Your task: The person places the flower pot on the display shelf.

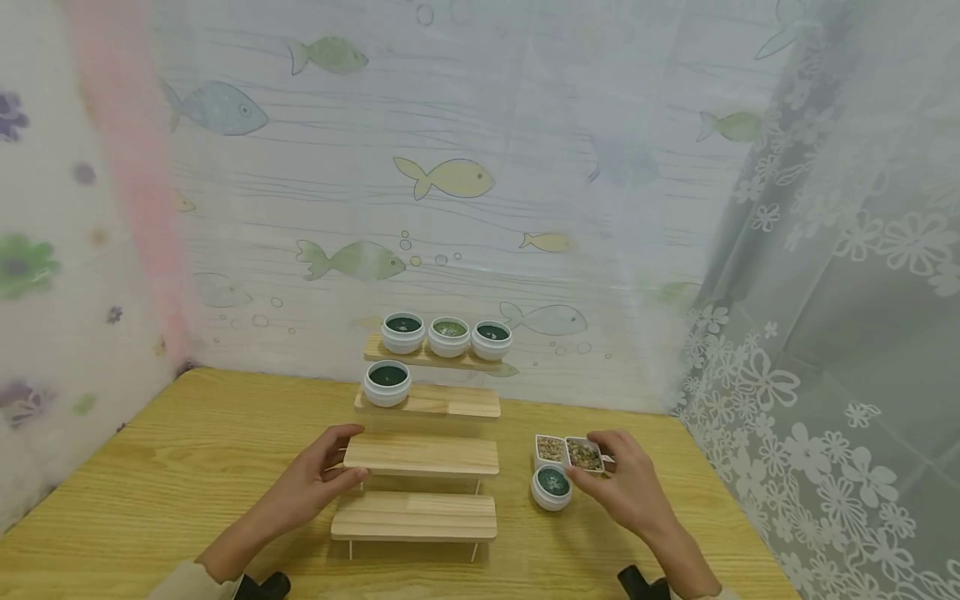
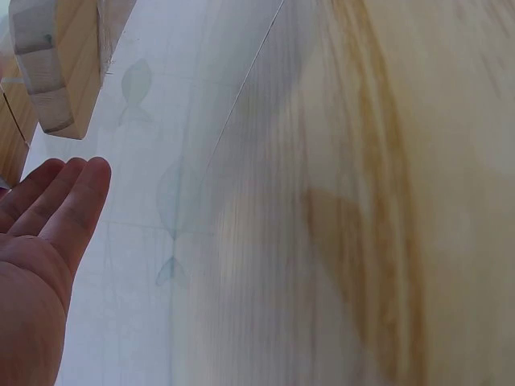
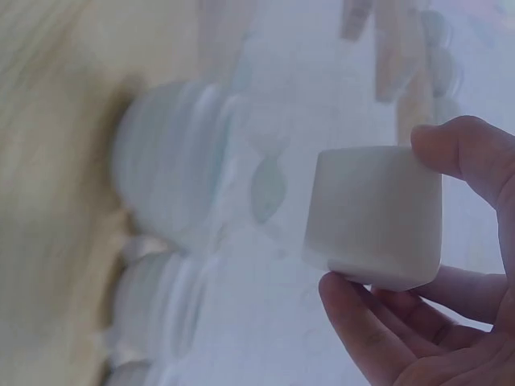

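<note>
My right hand (image 1: pixel 626 492) grips a small white square pot (image 1: pixel 597 468) filled with brownish gravel. In the right wrist view this pot (image 3: pixel 374 217) sits between the thumb and the fingertips, apart from the tabletop. Close by are a second square pot (image 1: pixel 550 450) with paler gravel and a round white pot (image 1: pixel 552 483) with dark green contents. On the other side, my left hand (image 1: pixel 307 479) is at the left end of a wooden shelf board (image 1: pixel 420 455), thumb at its front corner. The left wrist view shows the fingers (image 2: pixel 76 209) straight, just below a board end (image 2: pixel 68 88).
The stepped wooden stand has several boards. Three round white pots (image 1: pixel 448 337) line the top board (image 1: pixel 367 350), and another round pot (image 1: pixel 387 385) is at the left of the board below. Behind the wooden table (image 1: pixel 247 450) hangs a fish-patterned curtain (image 1: pixel 525 192).
</note>
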Demonstrator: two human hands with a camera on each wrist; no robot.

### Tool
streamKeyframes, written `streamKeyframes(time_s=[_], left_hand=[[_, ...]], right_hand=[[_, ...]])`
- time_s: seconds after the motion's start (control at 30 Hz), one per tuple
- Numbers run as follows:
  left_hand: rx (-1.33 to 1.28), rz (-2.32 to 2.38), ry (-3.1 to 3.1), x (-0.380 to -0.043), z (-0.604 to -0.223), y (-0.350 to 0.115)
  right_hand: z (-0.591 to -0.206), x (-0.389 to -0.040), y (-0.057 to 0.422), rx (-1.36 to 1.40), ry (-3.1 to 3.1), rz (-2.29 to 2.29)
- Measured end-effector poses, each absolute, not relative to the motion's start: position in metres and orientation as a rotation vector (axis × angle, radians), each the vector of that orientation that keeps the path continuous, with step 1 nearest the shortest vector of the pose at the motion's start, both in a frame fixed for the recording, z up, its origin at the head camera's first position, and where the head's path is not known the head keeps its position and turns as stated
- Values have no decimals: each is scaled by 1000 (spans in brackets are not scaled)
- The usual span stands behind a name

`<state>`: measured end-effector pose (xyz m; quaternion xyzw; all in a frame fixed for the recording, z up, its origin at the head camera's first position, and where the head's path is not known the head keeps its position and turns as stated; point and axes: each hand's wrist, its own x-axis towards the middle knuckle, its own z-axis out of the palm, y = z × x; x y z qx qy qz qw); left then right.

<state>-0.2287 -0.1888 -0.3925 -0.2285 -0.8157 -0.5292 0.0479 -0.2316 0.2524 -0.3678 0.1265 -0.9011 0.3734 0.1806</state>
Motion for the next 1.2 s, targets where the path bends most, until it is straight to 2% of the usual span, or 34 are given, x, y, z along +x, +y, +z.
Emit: streamKeyframes(time_s=[0.5,1.2], left_hand=[[-689,-1635,-2490,-228,-392,-189],[-692,-1632,-2493,-229,-392,-190]], right_hand=[[-328,-244,188,736,-2363,1045],[-300,-278,103,867,-2281,1106]])
